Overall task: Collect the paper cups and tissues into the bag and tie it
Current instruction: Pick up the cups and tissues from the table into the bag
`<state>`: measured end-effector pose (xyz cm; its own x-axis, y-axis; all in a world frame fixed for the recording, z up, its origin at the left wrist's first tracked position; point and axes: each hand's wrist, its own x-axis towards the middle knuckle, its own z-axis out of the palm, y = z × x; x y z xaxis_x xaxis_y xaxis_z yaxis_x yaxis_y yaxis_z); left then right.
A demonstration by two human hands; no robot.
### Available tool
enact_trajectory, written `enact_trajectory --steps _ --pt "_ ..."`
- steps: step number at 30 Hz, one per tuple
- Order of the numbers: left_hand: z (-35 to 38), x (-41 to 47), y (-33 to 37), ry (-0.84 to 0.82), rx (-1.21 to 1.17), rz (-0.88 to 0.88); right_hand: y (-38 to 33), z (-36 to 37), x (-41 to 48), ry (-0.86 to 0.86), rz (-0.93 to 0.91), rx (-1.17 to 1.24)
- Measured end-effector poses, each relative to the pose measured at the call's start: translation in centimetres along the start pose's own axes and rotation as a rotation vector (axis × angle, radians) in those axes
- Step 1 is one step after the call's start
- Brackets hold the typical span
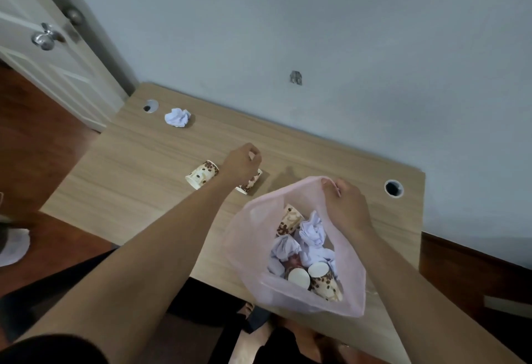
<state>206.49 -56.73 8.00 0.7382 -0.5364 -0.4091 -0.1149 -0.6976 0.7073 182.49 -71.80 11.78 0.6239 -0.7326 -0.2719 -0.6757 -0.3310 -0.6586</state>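
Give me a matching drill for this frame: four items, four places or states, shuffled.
Items:
1. crumpled tissue
2. pink bag
3. left hand
4. cup lying free

Places or states:
A. held open at the rim by the right hand
B. on its side on the table, left of the left hand
C. near the far left cable hole
D. over a second cup on the table

Pairs: 1-C, 2-A, 3-D, 4-B

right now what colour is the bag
Pale, see-through pink bag, its rim held in the right hand; the head view shows it best.
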Motion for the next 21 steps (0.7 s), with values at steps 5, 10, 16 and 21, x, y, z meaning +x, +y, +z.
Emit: enact_trajectory --steps 5,10,16,21 --pt "2.3 3.0 -4.4 -0.136 0.472 -0.011 -0.3 -0.2 -0.3 -0.004 0.015 -0.024" --pt "3.9 3.4 -8.2 -0.169 0.671 -0.01 0.0 0.0 -0.5 -0.008 0.025 -0.017" --pt "2.2 2.5 -9.5 -0.095 0.505 -0.051 -0.3 0.3 -1.0 -0.003 0.018 -0.018" --pt "-2.0 -2.5 -4.5 0.061 -0.343 0.025 -1.5 0.8 -1.0 -0.03 -0.012 0.003"
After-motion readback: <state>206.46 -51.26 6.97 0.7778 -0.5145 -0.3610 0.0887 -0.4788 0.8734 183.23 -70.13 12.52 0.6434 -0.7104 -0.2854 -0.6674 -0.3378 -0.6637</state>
